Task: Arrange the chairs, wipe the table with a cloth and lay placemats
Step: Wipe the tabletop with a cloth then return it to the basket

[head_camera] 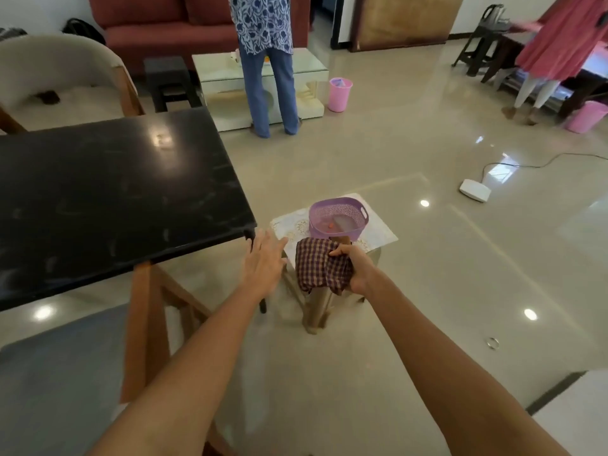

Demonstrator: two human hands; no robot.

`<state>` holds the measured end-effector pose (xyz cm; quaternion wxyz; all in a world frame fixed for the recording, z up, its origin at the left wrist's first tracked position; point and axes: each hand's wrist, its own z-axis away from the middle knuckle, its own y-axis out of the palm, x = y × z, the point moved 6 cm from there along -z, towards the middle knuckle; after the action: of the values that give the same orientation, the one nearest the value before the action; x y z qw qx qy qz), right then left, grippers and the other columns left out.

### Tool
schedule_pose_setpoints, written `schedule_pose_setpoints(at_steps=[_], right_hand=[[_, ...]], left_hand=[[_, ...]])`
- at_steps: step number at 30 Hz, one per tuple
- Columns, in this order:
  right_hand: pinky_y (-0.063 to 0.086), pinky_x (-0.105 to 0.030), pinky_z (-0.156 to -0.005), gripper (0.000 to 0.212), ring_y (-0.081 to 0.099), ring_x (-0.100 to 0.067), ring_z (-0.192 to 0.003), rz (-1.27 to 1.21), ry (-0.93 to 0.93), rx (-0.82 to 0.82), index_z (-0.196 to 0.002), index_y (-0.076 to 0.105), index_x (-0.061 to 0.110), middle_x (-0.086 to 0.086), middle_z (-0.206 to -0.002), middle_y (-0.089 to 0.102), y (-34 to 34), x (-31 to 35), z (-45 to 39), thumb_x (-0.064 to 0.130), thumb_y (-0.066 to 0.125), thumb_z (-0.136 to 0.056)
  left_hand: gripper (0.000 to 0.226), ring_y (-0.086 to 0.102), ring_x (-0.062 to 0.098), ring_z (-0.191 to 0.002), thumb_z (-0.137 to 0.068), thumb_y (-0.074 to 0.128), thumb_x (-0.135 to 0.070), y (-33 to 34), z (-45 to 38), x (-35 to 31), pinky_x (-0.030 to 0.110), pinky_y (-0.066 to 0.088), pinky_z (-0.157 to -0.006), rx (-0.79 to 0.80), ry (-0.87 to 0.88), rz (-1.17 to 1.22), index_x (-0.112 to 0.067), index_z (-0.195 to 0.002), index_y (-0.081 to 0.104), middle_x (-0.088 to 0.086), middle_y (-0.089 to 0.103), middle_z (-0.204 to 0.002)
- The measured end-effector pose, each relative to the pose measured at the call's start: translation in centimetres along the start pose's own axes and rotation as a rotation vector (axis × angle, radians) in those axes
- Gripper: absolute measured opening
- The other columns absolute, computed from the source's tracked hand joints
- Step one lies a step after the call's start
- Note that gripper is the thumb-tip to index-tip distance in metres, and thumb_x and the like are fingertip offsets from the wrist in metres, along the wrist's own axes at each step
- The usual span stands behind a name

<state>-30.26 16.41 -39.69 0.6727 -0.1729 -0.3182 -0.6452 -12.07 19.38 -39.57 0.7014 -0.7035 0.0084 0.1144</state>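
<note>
Cloth, purple-and-cream checked woven cotton point(320, 269), soft and bunched, hangs from the right hand point(357, 269), whose grip is clamped on its top edge. Black glossy stone bench point(108, 195) lies to its left, near corner closest. Left hand point(263, 261), fingers straight, reaches beside that corner.

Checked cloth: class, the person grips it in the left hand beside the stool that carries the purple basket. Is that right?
Not quite. The head view shows the right hand gripping the checked cloth; the left hand is open. The purple basket part stands.
</note>
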Motion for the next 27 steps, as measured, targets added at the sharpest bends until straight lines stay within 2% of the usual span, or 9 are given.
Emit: schedule_pose_setpoints(at_steps=[6,9,13,17,24,27], right_hand=[[0.049,-0.035,-0.063,0.029,0.060,-0.028,-0.089,-0.009,-0.009,0.021,-0.107,0.058,0.007,-0.013,-0.101,0.065,-4.6,4.8,-3.3,0.005,0.054,-0.079],[0.050,-0.035,-0.064,0.025,0.061,-0.028,-0.087,-0.011,-0.008,0.036,-0.105,0.058,0.007,-0.012,-0.099,0.065,-6.2,6.9,-5.6,0.004,0.053,-0.081],[0.052,-0.038,-0.066,0.032,0.062,-0.032,-0.094,-0.013,0.001,0.077,-0.112,0.058,0.006,-0.015,-0.106,0.065,-8.0,10.3,-9.8,0.002,0.054,-0.080],[0.052,-0.037,-0.063,0.031,0.062,-0.032,-0.092,0.041,0.008,0.114,-0.112,0.057,0.006,-0.016,-0.105,0.065,-8.9,14.3,-14.6,0.001,0.052,-0.082],[0.054,-0.047,-0.081,0.024,0.061,-0.036,-0.101,0.191,0.019,0.176,-0.100,0.060,0.005,-0.019,-0.106,0.066,-9.2,22.8,-22.4,-0.001,0.048,-0.080],[0.050,-0.050,-0.093,0.030,0.060,-0.037,-0.106,0.258,0.036,0.208,-0.102,0.058,0.004,-0.021,-0.111,0.064,-9.6,25.2,-25.1,-0.004,0.046,-0.076]], left_hand=[[0.052,0.008,0.032,-0.145,-0.100,0.038,-0.036,1.0,-5.1,-3.8,0.045,0.013,-0.116,0.025,-0.016,-0.073,-0.026,-0.148,0.023,0.015,0.014,-0.156],[0.051,0.008,0.033,-0.145,-0.100,0.038,-0.036,1.4,-7.6,-4.8,0.045,0.013,-0.116,0.032,-0.033,-0.073,-0.027,-0.148,0.024,0.015,0.015,-0.156],[0.051,0.005,0.033,-0.145,-0.101,0.036,-0.036,2.4,-12.0,-6.2,0.045,0.012,-0.116,0.049,-0.073,-0.082,-0.028,-0.149,0.021,0.014,0.011,-0.157],[0.052,0.006,0.033,-0.145,-0.100,0.039,-0.035,4.3,-17.5,-6.9,0.046,0.014,-0.116,0.039,-0.093,-0.097,-0.028,-0.149,0.021,0.016,0.011,-0.157],[0.048,0.012,0.032,-0.144,-0.099,0.045,-0.030,5.0,-26.5,-8.8,0.045,0.017,-0.115,0.016,-0.206,-0.028,-0.027,-0.145,0.030,0.016,0.020,-0.154],[0.049,0.015,0.032,-0.144,-0.099,0.045,-0.029,4.8,-28.9,-10.2,0.044,0.016,-0.116,0.018,-0.223,-0.003,-0.026,-0.145,0.031,0.016,0.022,-0.153]])
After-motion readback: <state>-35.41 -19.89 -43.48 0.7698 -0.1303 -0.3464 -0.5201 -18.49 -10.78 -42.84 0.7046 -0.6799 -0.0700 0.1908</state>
